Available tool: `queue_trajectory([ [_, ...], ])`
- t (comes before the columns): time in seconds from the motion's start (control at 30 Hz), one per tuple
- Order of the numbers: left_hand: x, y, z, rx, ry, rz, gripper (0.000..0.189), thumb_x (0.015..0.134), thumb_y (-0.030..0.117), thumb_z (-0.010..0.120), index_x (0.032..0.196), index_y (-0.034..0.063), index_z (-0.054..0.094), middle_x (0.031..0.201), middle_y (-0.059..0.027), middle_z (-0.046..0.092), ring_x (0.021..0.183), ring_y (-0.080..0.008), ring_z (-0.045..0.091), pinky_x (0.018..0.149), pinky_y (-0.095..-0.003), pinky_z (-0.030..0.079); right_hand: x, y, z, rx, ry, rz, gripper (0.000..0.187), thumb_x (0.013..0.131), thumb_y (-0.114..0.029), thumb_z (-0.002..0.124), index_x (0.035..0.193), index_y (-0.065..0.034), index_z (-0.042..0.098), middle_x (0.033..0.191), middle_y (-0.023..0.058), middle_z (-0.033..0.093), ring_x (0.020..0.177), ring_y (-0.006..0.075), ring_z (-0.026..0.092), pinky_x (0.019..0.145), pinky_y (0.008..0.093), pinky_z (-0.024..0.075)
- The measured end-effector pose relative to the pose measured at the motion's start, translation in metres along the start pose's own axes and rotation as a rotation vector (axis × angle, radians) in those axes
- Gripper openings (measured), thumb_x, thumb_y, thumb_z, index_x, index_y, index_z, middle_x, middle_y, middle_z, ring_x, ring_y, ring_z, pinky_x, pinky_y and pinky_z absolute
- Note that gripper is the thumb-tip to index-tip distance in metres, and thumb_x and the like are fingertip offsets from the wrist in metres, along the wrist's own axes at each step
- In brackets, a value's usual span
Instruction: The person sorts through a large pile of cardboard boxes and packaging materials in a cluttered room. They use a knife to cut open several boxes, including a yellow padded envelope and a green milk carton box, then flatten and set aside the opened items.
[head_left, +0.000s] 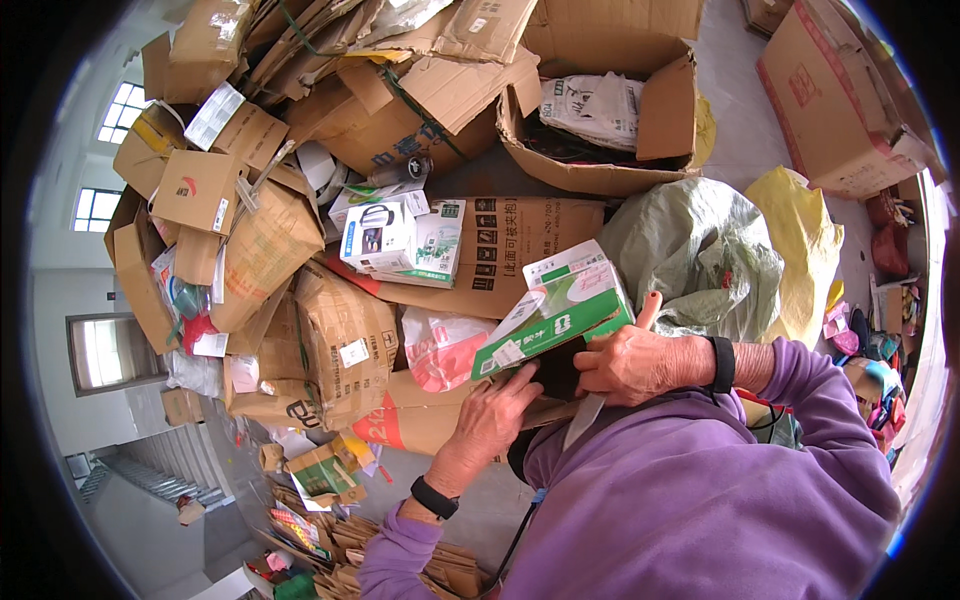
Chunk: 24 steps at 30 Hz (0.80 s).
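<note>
A green and white printed cardboard box (547, 319) lies tilted in front of me, between my hands. My left hand (499, 405) has its fingertips at the box's lower edge, near a small label. At the box's near right corner, my right hand (619, 364) is closed around a knife; the knife's orange handle (649, 309) sticks out above the fist and its metal blade (583, 421) points down towards my purple top. Beyond the box, a white appliance box with a kettle picture (377, 236) rests on another green and white box (442, 247).
Large brown cartons (345, 345) are piled at the left. An open carton (600, 176) holding a white sack stands at the back. A grey-green plastic bag (697, 255) and a yellow bag (799, 247) stand at the right. Flattened cardboard (450, 566) is stacked on the floor at lower left.
</note>
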<state>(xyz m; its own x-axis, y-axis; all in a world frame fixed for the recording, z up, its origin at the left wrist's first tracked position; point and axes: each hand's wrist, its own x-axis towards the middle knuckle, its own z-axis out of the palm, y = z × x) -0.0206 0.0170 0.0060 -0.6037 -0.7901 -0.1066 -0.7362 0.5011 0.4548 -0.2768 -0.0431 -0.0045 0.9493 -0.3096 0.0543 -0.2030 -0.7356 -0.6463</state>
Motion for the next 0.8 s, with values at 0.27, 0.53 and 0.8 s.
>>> queue_trajectory([
  [0.27,0.015,-0.012,-0.015,-0.073,-0.130,0.053,0.024,0.072,-0.002,0.059,0.092,0.0085,0.066,0.095,-0.0074,0.063,0.080,-0.0310,0.064,0.065,-0.0411,0.052,0.004,-0.015,-0.004,-0.147,-0.123,0.029,0.029,0.075,-0.035,0.066,0.076,-0.0061,0.066,0.092,0.0089,0.057,0.085,0.0250,0.061,0.071,0.0372,0.0532],
  [0.53,0.023,-0.006,-0.020,-0.234,-0.061,0.054,0.022,0.074,-0.004,0.055,0.094,0.0051,0.058,0.085,-0.0126,0.063,0.079,-0.0346,0.064,0.064,-0.0434,0.051,0.025,-0.022,-0.001,-0.306,-0.083,0.031,0.021,0.074,-0.026,0.065,0.075,-0.0054,0.068,0.087,0.0083,0.058,0.078,0.0223,0.057,0.061,0.0349,0.0521],
  [0.8,0.021,-0.011,-0.018,-0.223,-0.103,-0.038,0.024,0.080,-0.002,0.051,0.102,0.0072,0.053,0.083,-0.0172,0.064,0.080,-0.0382,0.064,0.064,-0.0456,0.051,0.043,0.000,0.018,0.124,-0.231,0.324,0.044,0.075,-0.046,0.071,0.102,-0.0106,0.066,0.086,0.0131,0.068,0.083,0.0316,0.068,0.072,0.0444,0.0530],
])
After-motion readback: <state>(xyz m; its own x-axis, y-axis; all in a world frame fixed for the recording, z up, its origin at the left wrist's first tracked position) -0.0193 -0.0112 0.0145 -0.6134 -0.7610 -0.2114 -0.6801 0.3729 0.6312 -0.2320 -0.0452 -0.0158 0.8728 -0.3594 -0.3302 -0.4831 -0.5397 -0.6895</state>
